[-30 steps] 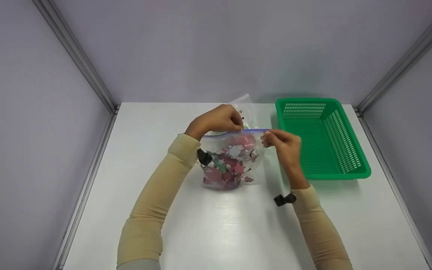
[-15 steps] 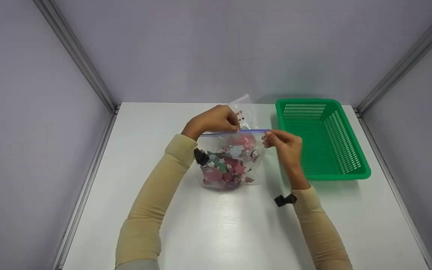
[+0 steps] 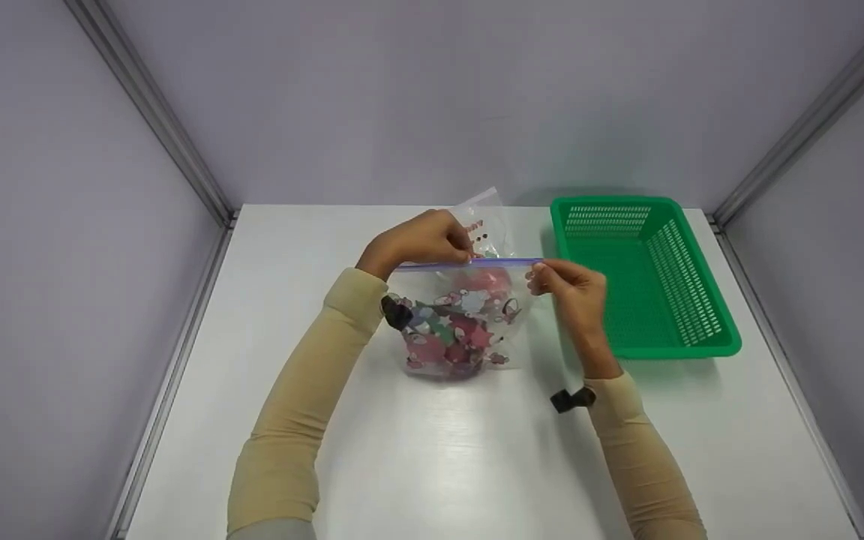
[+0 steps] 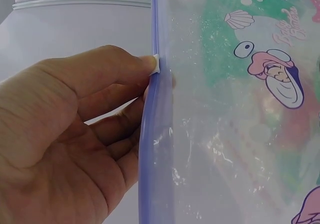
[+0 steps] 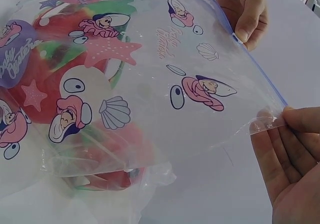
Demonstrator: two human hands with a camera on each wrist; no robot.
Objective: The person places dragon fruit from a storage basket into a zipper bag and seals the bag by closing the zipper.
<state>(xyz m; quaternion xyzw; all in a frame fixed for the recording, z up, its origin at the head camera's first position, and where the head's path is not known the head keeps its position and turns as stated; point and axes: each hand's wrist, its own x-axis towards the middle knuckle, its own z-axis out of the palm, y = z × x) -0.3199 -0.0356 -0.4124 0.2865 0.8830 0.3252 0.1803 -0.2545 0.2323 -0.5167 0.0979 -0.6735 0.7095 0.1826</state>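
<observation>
A clear zip bag (image 3: 469, 322), printed with shells, stars and cartoon figures, stands on the white table with red and green things inside, their kind unclear through the plastic. Along its top runs a purple zip strip (image 4: 147, 134). My left hand (image 3: 426, 240) pinches the small white slider (image 4: 156, 64) between thumb and finger, partway along that strip. At the strip's right end, my right hand (image 3: 573, 294) pinches the top corner of the bag. In the right wrist view, the right-hand fingers (image 5: 287, 149) show through and below that corner.
Behind the zip bag lies another clear plastic bag (image 3: 490, 225) with small printed marks. A green basket (image 3: 728, 315) with slotted sides stands on the right of the table (image 3: 432, 465). Pale walls (image 3: 432, 97) enclose the back and sides.
My left hand has slid leftward along the zip strip with the slider, and the strip behind it lies straighter. The right hand stays at the corner, drifting slightly right.
</observation>
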